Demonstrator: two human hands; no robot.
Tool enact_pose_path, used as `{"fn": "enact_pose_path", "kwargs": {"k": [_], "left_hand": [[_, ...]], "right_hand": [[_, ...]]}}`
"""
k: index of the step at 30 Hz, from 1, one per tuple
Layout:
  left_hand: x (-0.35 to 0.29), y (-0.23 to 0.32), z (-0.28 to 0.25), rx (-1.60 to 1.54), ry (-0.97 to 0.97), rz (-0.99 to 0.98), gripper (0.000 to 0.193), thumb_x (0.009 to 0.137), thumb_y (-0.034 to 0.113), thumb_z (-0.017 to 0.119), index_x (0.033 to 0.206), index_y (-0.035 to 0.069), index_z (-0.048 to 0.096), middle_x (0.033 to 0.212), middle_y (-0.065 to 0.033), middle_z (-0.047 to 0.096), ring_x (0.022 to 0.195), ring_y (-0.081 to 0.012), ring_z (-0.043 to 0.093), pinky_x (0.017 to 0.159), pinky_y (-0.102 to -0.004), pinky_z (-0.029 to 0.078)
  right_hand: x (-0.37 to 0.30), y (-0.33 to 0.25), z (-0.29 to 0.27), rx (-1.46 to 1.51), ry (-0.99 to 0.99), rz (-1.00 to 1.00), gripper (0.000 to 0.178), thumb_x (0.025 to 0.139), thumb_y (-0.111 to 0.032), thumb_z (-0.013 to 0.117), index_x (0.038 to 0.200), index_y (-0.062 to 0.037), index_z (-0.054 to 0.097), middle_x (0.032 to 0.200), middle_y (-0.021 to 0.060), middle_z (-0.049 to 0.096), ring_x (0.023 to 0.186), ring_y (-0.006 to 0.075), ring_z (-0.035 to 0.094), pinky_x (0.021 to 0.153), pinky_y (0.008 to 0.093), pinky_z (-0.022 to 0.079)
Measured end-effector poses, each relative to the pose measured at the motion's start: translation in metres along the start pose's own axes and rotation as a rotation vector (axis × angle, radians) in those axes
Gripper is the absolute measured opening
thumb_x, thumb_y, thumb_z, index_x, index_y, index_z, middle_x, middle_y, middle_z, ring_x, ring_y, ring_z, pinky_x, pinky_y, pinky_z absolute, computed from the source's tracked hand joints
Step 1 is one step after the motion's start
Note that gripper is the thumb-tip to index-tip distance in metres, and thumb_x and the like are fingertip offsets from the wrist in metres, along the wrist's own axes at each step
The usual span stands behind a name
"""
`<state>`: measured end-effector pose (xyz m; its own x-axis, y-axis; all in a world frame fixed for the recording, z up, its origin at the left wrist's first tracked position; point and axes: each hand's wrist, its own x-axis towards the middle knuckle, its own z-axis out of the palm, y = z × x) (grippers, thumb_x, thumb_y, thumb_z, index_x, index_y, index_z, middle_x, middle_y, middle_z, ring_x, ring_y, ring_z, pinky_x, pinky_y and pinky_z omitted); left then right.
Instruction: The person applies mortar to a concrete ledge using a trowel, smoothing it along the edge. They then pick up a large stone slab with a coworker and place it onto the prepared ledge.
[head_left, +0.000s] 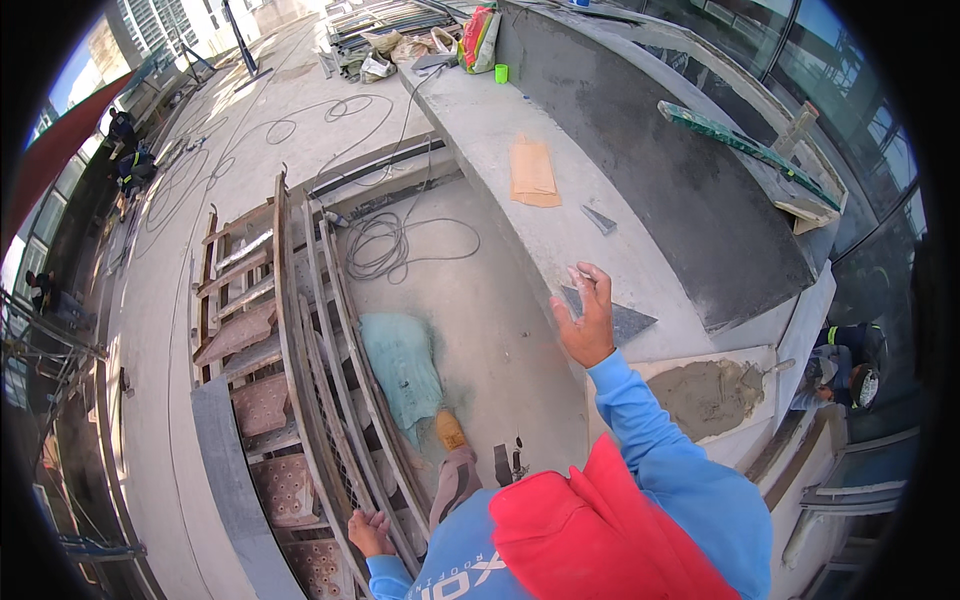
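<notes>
My right hand is over the pale concrete ledge, its fingers bent and apart around no visible thing. It partly covers a dark grey triangular offcut lying on the ledge; whether they touch cannot be told. A smaller grey triangular piece and an orange-tan paper sheet lie farther along. By the rusty metal frame with rungs, my left hand is low, fingers loosely bent, holding nothing I can see. Its contact with the rail cannot be made out.
Wet mortar covers a board at the right. A spirit level rests beyond the dark slope. Coiled cable and a teal cloth-like sheet lie on the floor. A co-worker crouches at the right; others are far left.
</notes>
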<state>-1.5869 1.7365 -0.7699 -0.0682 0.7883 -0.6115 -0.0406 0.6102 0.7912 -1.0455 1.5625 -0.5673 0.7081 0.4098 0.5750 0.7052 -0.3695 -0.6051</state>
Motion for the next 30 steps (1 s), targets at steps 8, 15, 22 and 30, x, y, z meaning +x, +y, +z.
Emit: {"fn": "enact_pose_path", "kwargs": {"k": [8,15,22,30], "left_hand": [[0.159,0.214,0.326,0.166,-0.446,0.247,0.030,0.103,0.035,0.061,0.110,0.006,0.056,0.100,-0.0095,0.067,0.087,-0.0195,0.069,0.069,-0.0309,0.056],[0.206,0.332,0.597,0.324,-0.797,0.357,0.030,0.104,0.034,0.058,0.111,0.005,0.058,0.102,-0.0095,0.067,0.088,-0.0197,0.069,0.074,-0.0327,0.056],[0.330,0.368,0.811,0.399,-0.718,0.174,0.030,0.104,0.034,0.059,0.112,0.005,0.058,0.104,-0.0106,0.068,0.088,-0.0212,0.070,0.074,-0.0338,0.056],[0.436,0.428,0.831,0.120,-0.314,0.038,0.030,0.104,0.038,0.058,0.108,0.008,0.056,0.101,-0.0105,0.067,0.089,-0.0222,0.069,0.073,-0.0355,0.057]], "right_hand": [[0.078,0.029,0.063,-0.178,0.065,0.319,0.051,0.089,-0.011,0.072,0.136,0.0019,0.055,0.137,0.0188,0.046,0.108,0.0304,0.058,0.094,0.0414,0.049],[0.198,0.136,0.170,-0.235,0.145,0.511,0.050,0.093,-0.015,0.070,0.138,0.0003,0.055,0.137,0.0178,0.047,0.108,0.0281,0.058,0.091,0.0397,0.049],[0.404,0.273,0.347,-0.165,0.078,0.602,0.050,0.094,-0.019,0.070,0.136,0.0038,0.054,0.138,0.0183,0.047,0.110,0.0278,0.059,0.089,0.0388,0.050],[0.710,0.252,0.507,0.009,-0.153,0.184,0.047,0.091,-0.014,0.072,0.133,0.0034,0.058,0.135,0.0186,0.050,0.107,0.0279,0.061,0.089,0.0377,0.051]]}}
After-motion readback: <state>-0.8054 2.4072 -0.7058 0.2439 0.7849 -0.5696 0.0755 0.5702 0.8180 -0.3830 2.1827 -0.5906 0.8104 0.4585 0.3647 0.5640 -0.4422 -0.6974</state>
